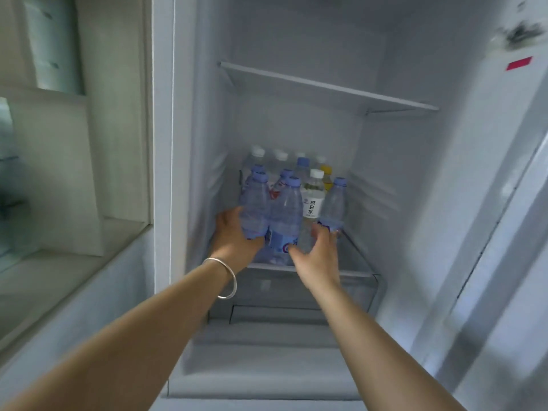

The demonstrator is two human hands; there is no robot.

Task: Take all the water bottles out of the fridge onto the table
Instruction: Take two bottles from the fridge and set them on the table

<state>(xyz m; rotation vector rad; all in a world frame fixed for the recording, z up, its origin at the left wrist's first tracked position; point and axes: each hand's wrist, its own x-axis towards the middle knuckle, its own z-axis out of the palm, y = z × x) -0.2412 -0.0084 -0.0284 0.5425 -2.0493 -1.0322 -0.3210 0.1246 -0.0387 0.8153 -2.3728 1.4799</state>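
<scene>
— Where are the water bottles (292, 200) sitting right now?

— They are all standing upright in a tight cluster on the lower shelf (354, 247) of the open fridge (296, 40), none out yet. No tabletop is showing in my view.

— And what are your hands doing?

— My left hand (232, 232) is wrapping around the low body of the front-left bottle (253, 206), fingers closing on it. My right hand (315, 247) is reaching in with fingers spread, touching the base of the right-hand bottle (333, 204) but not yet gripping.

— How are you expecting them to handle?

— I am guessing full, so fairly heavy, with thin plastic that gives under a squeeze, possibly cold and slick. I am taking them around the middle, above the label, lifting straight up so neighbours are not toppling.
</scene>
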